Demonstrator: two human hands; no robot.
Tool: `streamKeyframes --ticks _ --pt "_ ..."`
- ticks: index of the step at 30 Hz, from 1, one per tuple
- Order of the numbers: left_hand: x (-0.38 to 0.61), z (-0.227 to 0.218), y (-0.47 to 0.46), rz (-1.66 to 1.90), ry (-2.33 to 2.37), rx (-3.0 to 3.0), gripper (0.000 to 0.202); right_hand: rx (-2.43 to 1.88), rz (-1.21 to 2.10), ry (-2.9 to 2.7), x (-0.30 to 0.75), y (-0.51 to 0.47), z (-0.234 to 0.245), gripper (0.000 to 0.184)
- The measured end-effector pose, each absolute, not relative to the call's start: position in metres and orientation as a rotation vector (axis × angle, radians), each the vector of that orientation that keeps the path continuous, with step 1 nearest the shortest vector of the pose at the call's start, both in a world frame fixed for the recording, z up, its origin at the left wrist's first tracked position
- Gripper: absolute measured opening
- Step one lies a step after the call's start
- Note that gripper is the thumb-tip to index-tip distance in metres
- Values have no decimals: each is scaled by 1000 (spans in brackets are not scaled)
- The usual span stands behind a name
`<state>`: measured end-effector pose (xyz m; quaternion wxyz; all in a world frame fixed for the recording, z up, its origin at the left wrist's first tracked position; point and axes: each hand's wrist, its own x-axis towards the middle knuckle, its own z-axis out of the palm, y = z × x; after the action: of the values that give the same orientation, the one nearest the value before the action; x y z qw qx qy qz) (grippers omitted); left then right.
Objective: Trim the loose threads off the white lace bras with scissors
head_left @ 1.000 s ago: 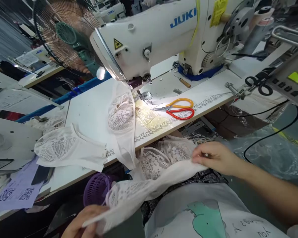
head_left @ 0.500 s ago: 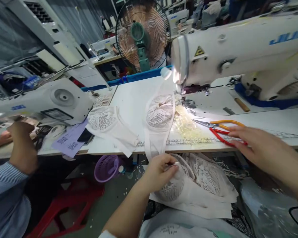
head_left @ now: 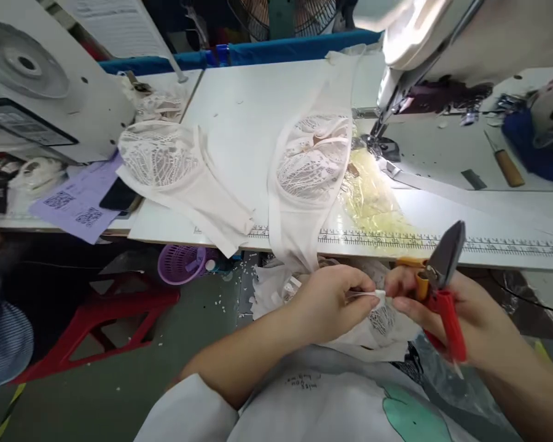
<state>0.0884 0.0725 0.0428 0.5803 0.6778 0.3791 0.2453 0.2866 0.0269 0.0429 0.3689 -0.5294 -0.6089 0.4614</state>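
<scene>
In the head view my left hand (head_left: 334, 302) is closed, pinching the narrow white end of a lace bra (head_left: 382, 320) over my lap. My right hand (head_left: 479, 313) holds scissors (head_left: 447, 255) with one red and one orange handle, blades pointing up and away. Its thumb and forefinger meet at the same white end, fingertips close to those of my left hand. Just beyond, a white lace bra part (head_left: 311, 166) hangs over the table's front edge. Another lace part (head_left: 159, 156) lies farther left.
A sewing machine (head_left: 433, 43) stands at right, with yellowish plastic (head_left: 373, 196) by its needle. A ruler strip (head_left: 502, 245) runs along the table edge. At left are another machine (head_left: 59, 80), purple paper (head_left: 80, 199), a purple basket (head_left: 177, 265), a red stool (head_left: 120, 319) and another person's sleeve (head_left: 4, 344).
My right hand has picked the scissors up off the table and brought them over my lap, beside my left hand. My left hand has shifted right. The view has tilted down.
</scene>
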Motion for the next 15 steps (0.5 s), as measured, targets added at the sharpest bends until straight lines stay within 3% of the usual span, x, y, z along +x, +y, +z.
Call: streamKeyframes --ticks 3,10,15 --pt "91 42 74 548 887 1701 11 -1375 1363 -1413 275 30 37 20" --pt "92 39 72 608 888 1725 13 -1351 1363 -1449 278 40 39 18" --pt "91 32 65 725 962 1788 18 -1358 1115 -1452 263 38 38 19"
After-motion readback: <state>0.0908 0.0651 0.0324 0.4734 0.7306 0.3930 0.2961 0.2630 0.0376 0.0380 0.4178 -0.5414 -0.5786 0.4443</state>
